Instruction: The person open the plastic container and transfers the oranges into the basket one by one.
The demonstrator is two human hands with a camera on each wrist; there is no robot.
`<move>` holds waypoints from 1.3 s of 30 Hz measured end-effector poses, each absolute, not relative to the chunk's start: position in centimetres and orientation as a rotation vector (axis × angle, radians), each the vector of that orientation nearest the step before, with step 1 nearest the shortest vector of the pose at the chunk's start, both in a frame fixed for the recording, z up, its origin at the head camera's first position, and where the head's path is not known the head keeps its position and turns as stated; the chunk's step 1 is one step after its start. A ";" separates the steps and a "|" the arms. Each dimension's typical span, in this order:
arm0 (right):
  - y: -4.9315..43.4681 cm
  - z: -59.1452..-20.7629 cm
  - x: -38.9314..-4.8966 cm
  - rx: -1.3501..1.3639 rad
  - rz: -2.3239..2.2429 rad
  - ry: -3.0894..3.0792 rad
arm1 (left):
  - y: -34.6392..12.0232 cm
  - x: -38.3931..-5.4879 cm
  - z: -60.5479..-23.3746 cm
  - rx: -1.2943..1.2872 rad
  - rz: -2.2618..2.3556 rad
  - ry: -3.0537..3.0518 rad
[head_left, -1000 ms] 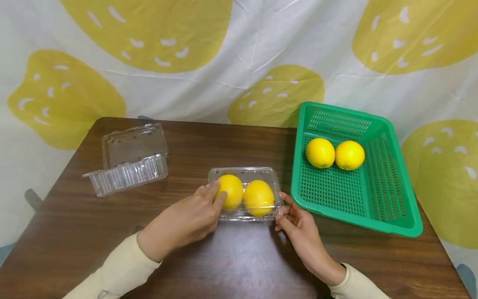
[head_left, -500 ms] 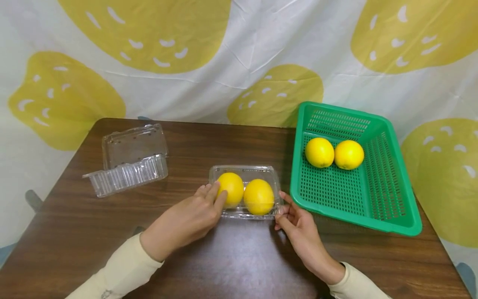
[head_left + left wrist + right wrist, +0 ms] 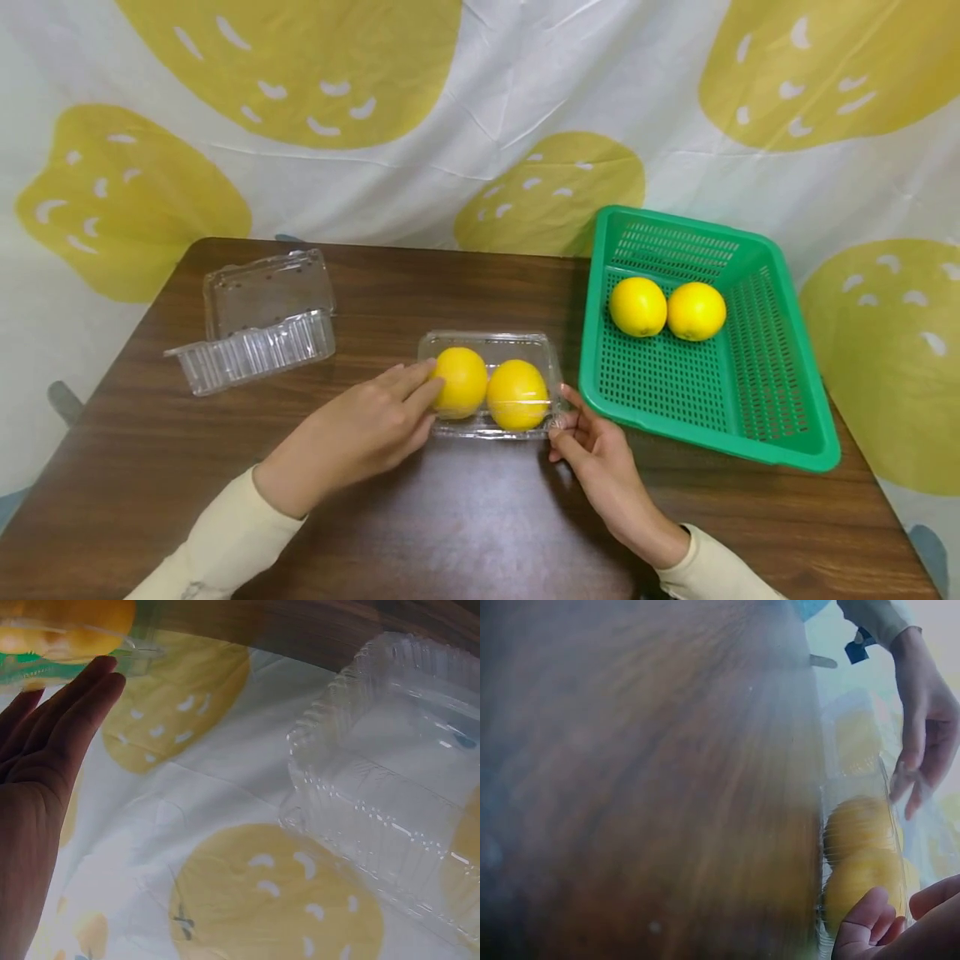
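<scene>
A clear plastic clamshell box (image 3: 491, 433) stands mid-table with two oranges, a left one (image 3: 460, 382) and a right one (image 3: 517, 395), seen through its plastic. My left hand (image 3: 356, 429) lies at the box's left end, fingers fairly straight, tips overlapping the left orange in the head view. At the box's right front corner, my right hand (image 3: 603, 467) pinches the edge between thumb and curled fingers, index finger stretched along the side. In the right wrist view, the thumb (image 3: 866, 919) is close to the nearer orange (image 3: 862, 881).
A second clamshell box (image 3: 255, 350) sits unfolded at the back left. Right of my hands is a green basket (image 3: 795, 458) holding two more oranges, one (image 3: 638, 307) beside the other (image 3: 696, 312). A fruit-patterned cloth (image 3: 360, 200) hangs behind the table.
My left hand has drawn back slightly to the left, its fingers now at the box's left end instead of over the orange. The right hand keeps its hold on the corner.
</scene>
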State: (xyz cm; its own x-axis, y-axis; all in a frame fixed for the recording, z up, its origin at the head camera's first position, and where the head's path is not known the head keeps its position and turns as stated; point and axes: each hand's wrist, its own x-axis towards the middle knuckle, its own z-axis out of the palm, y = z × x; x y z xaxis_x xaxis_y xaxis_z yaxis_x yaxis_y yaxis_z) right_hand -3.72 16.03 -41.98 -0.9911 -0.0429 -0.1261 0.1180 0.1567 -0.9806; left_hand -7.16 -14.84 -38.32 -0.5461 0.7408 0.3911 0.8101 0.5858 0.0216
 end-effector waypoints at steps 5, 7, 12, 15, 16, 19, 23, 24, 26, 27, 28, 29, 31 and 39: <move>16.1 -42.0 -3.7 0.070 -1.961 2.285 | -15.3 -7.4 -37.8 -1.203 -0.401 -2.415; 16.2 -42.1 -3.7 0.064 -1.965 2.279 | -15.4 -7.5 -37.7 -1.176 -0.444 -2.371; 16.2 -42.1 -3.7 0.058 -1.962 2.264 | -15.2 -8.0 -37.7 -1.081 -0.576 -2.238; 16.3 -42.0 -3.7 0.056 -1.960 2.257 | -14.9 -8.3 -37.6 -1.001 -0.660 -2.190; 16.3 -42.0 -3.7 0.053 -1.960 2.256 | -14.8 -8.4 -37.6 -0.976 -0.677 -2.183; 16.3 -42.0 -3.6 0.043 -1.966 2.252 | -14.5 -8.8 -37.4 -0.919 -0.725 -2.171; 16.3 -42.1 -3.6 0.039 -1.960 2.253 | -14.1 -9.3 -37.5 -0.869 -0.777 -2.162; 16.3 -42.2 -3.6 0.042 -1.957 2.252 | -14.1 -9.4 -37.5 -0.859 -0.789 -2.165; 16.3 -42.2 -3.6 0.043 -1.959 2.248 | -14.0 -9.6 -37.7 -0.848 -0.816 -2.173; 16.3 -42.1 -3.6 0.042 -1.961 2.248 | -13.9 -9.6 -37.7 -0.840 -0.833 -2.182; 16.3 -42.1 -3.6 0.040 -1.965 2.248 | -13.9 -9.7 -37.8 -0.834 -0.852 -2.194; 16.3 -42.1 -3.5 0.041 -1.967 2.245 | -13.8 -9.8 -37.8 -0.826 -0.877 -2.210; 16.3 -42.1 -3.5 0.038 -1.969 2.247 | -13.7 -9.9 -38.1 -0.809 -0.940 -2.245; 16.4 -42.2 -3.5 0.041 -1.965 2.249 | -13.3 -10.3 -38.9 -0.691 -1.073 -2.415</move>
